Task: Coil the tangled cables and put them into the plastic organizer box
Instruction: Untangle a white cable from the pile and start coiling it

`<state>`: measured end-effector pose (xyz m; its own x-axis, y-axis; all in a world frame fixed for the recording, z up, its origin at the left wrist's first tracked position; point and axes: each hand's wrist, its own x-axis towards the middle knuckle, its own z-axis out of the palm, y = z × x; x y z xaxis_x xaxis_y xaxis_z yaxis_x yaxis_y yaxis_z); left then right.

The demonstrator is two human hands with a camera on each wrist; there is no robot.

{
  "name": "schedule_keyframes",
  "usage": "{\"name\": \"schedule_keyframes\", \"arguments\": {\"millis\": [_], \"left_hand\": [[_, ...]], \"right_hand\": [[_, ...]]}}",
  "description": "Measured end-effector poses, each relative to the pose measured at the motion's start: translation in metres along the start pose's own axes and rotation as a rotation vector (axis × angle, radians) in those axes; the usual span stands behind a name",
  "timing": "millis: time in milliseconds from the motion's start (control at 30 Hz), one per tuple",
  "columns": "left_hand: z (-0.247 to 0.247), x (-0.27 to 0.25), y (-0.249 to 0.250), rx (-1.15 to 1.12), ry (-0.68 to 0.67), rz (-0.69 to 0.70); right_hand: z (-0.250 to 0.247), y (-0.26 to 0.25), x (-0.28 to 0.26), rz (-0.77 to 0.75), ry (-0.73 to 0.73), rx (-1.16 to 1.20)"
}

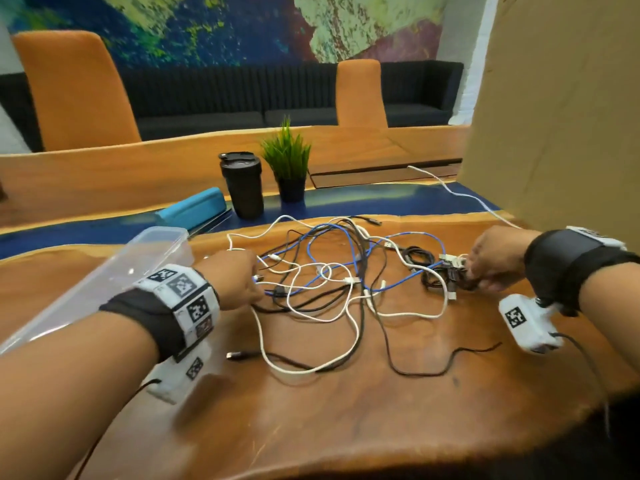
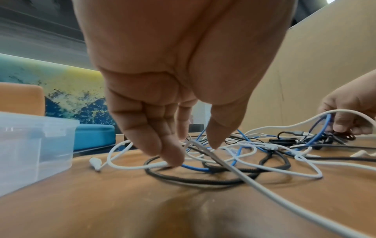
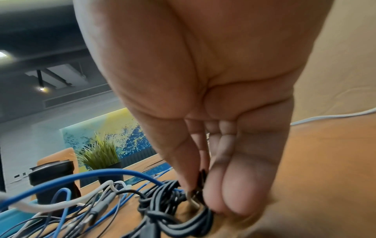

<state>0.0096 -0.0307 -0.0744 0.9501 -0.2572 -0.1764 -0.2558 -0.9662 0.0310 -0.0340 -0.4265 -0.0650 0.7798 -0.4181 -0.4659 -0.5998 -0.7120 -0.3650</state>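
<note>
The cables point(image 1: 332, 278) were sprawled in a tangled mess mid-table point(image 1: 311, 410). The left hand point(image 1: 235, 278) pinched a white cable point(image 2: 264, 186) and the right hand point(image 1: 495, 258) clamped a black bundle point(image 3: 173, 214). The plastic organizer box point(image 1: 104, 282) sat just left of the tangle.

Both forearms are stretched forward, each wrist banded. The left hand point(image 1: 235, 278) is held palm-down, fingers point(image 2: 173, 154) and thumb pointed downward. The right hand point(image 1: 495, 263) is pinched closed at its fingertips point(image 3: 234, 198).
</note>
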Motion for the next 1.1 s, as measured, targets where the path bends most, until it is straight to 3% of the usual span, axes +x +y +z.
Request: {"name": "schedule_keyframes", "arguments": {"millis": [100,200,367,433,567,667,733,900,1100], "left_hand": [[0.002,0.005,-0.007,-0.193,-0.010,-0.035],[0.001,0.009,-0.016,-0.354,-0.011,-0.074],[-0.009,0.004,-0.029,-0.734,-0.006,-0.141],[-0.016,0.000,-0.031,-0.875,0.006,-0.128],[-0.031,-0.011,-0.032,-0.976,0.019,-0.091],[-0.041,-0.023,-0.028,-1.005,0.039,-0.054],[-0.049,-0.032,-0.026,-1.031,0.039,-0.015],[-0.067,-0.047,-0.027,-1.052,0.075,0.065],[-0.068,-0.049,-0.036,-1.028,0.113,0.066]], "right_hand": [[0.003,-0.004,0.002,-0.014,0.025,0.017],[-0.004,-0.010,0.003,-0.077,0.165,-0.142],[-0.013,-0.045,-0.026,-0.357,0.498,-0.401],[-0.005,-0.066,-0.046,-0.530,0.546,-0.358],[0.032,-0.106,-0.079,-0.777,0.254,-0.233],[0.061,-0.126,-0.082,-0.817,0.015,-0.371],[0.077,-0.134,-0.079,-0.806,-0.061,-0.476],[0.097,-0.143,-0.076,-0.774,-0.001,-0.761],[0.117,-0.141,-0.071,-0.802,0.030,-0.975]]}}
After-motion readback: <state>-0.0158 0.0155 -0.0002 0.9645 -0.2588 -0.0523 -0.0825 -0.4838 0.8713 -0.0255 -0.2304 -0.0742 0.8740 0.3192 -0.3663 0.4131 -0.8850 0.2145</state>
